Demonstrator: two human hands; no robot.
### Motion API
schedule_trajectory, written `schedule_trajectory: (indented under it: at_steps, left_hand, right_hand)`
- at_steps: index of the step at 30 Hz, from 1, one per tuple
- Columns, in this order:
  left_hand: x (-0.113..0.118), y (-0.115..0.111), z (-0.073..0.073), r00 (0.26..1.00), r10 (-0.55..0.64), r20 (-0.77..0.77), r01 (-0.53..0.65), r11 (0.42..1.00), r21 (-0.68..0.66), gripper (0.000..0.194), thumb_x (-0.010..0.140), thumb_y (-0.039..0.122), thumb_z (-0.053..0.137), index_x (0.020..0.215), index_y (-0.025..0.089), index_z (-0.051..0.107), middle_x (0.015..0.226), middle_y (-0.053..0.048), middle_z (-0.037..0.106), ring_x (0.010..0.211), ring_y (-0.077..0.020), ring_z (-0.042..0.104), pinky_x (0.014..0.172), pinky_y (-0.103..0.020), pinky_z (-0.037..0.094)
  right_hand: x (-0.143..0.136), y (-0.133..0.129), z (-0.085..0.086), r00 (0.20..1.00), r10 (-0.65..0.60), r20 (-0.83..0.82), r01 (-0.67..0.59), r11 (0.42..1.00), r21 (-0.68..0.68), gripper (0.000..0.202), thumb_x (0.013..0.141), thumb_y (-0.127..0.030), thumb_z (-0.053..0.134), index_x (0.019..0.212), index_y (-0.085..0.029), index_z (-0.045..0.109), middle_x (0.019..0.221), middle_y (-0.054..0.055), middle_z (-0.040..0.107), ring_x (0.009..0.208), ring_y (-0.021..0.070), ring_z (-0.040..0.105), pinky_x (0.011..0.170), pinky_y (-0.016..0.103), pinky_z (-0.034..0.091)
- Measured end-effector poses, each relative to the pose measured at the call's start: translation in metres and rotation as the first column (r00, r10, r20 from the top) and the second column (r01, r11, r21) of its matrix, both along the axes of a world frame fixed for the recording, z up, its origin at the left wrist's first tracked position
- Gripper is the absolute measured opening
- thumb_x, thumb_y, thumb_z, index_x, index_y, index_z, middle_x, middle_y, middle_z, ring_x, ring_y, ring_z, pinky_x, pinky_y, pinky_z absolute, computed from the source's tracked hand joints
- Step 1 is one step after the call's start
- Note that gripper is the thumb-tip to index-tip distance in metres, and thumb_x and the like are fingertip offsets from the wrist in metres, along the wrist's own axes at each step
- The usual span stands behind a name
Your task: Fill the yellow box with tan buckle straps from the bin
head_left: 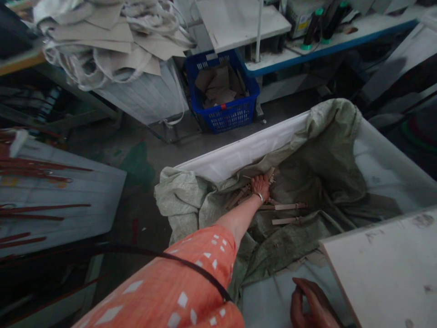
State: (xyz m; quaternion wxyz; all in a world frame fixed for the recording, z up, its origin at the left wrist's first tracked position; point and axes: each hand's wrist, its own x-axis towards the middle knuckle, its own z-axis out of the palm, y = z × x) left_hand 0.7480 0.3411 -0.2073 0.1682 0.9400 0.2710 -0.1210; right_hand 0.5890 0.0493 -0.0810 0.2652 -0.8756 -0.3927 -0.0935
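Observation:
My left hand (pixel 261 186), with a bracelet at the wrist, reaches down into a sack-lined white bin. Its fingers are closed around some narrow tan strips, whose ends stick out beside it. More tan strips (pixel 287 207) lie next to the hand on the green woven sack (pixel 314 173). What is under the palm is hidden. My right hand (pixel 312 303) hovers low at the right, near the white board's edge, fingers loosely curled with a gap from the thumb and nothing visible in them.
The white bin (pixel 239 157) surrounds the sack. A pale board (pixel 385 255) juts in at the right. Behind stands a blue basket (pixel 225 116) of tan pieces, beside a blue-edged table (pixel 273 68). Brown straps (pixel 44 207) lie on a surface at the left.

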Motion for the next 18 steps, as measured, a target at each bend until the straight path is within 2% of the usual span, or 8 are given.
schedule_trajectory:
  at_steps: [2, 6, 8, 10, 13, 15, 18]
  left_hand:
    - [0.0, 0.0, 0.0, 1.0, 0.003, -0.014, -0.003, 1.0, 0.016, 0.052, 0.09, 0.032, 0.057, 0.137, 0.018, 0.042, 0.132, -0.012, 0.048, 0.121, -0.0289, 0.044, 0.102, -0.047, 0.035]
    - [0.0, 0.002, -0.003, 0.999, -0.021, -0.042, 0.021, 1.0, 0.014, 0.075, 0.084, 0.034, 0.064, 0.148, 0.021, 0.028, 0.15, -0.013, 0.031, 0.129, -0.0311, 0.037, 0.105, -0.046, 0.032]
    - [0.006, 0.004, -0.004, 0.998, -0.031, -0.06, 0.032, 0.999, 0.006, 0.078, 0.083, 0.036, 0.066, 0.149, 0.021, 0.027, 0.151, -0.013, 0.032, 0.129, -0.0316, 0.038, 0.105, -0.048, 0.033]
    - [0.015, 0.006, -0.005, 0.997, -0.024, -0.078, 0.024, 1.0, 0.006, 0.072, 0.086, 0.038, 0.064, 0.147, 0.02, 0.031, 0.145, -0.013, 0.039, 0.126, -0.031, 0.042, 0.104, -0.049, 0.036]
    - [0.026, 0.01, -0.006, 0.994, 0.004, -0.112, -0.003, 1.0, 0.007, 0.056, 0.09, 0.041, 0.059, 0.139, 0.019, 0.042, 0.136, -0.012, 0.047, 0.119, -0.0284, 0.049, 0.099, -0.048, 0.043]
    - [0.028, 0.013, -0.005, 0.991, 0.012, -0.13, -0.012, 1.0, -0.001, 0.051, 0.09, 0.043, 0.059, 0.133, 0.017, 0.048, 0.131, -0.012, 0.051, 0.116, -0.0273, 0.052, 0.095, -0.047, 0.046]
    - [0.025, 0.014, -0.005, 0.991, -0.01, -0.13, 0.009, 1.0, -0.008, 0.049, 0.09, 0.046, 0.059, 0.128, 0.016, 0.052, 0.129, -0.012, 0.053, 0.118, -0.0279, 0.051, 0.098, -0.049, 0.045]
  right_hand:
    - [0.001, 0.001, 0.001, 1.0, -0.002, 0.0, 0.002, 1.0, 0.006, 0.02, 0.089, -0.02, 0.051, 0.1, -0.016, 0.067, 0.089, 0.006, 0.07, 0.07, 0.0135, 0.066, 0.056, 0.021, 0.047]
    - [0.001, 0.008, 0.009, 1.0, 0.001, 0.01, -0.001, 0.999, 0.036, 0.018, 0.089, -0.018, 0.05, 0.099, -0.016, 0.065, 0.085, 0.004, 0.069, 0.068, 0.0122, 0.065, 0.056, 0.021, 0.047]
    - [0.0, 0.012, 0.013, 1.0, -0.027, 0.006, 0.027, 0.999, 0.039, 0.017, 0.09, -0.017, 0.05, 0.098, -0.017, 0.064, 0.085, 0.003, 0.069, 0.069, 0.0118, 0.066, 0.06, 0.02, 0.049]
    - [-0.001, 0.014, 0.016, 0.997, -0.073, -0.002, 0.073, 0.997, 0.032, 0.017, 0.09, -0.017, 0.049, 0.098, -0.017, 0.064, 0.087, 0.003, 0.069, 0.072, 0.0115, 0.066, 0.062, 0.02, 0.049]
    - [-0.002, 0.015, 0.017, 0.998, -0.062, 0.013, 0.062, 0.998, 0.032, 0.017, 0.089, -0.017, 0.05, 0.098, -0.018, 0.064, 0.086, 0.003, 0.069, 0.071, 0.011, 0.066, 0.063, 0.02, 0.049]
    - [-0.003, 0.015, 0.018, 0.999, -0.052, 0.007, 0.051, 0.998, 0.037, 0.017, 0.09, -0.017, 0.05, 0.098, -0.018, 0.064, 0.086, 0.003, 0.069, 0.072, 0.0114, 0.066, 0.065, 0.021, 0.049]
    - [-0.006, 0.016, 0.019, 0.992, -0.113, -0.051, 0.114, 0.993, 0.028, 0.016, 0.092, -0.018, 0.049, 0.098, -0.018, 0.063, 0.088, 0.003, 0.068, 0.075, 0.0124, 0.066, 0.069, 0.022, 0.05]
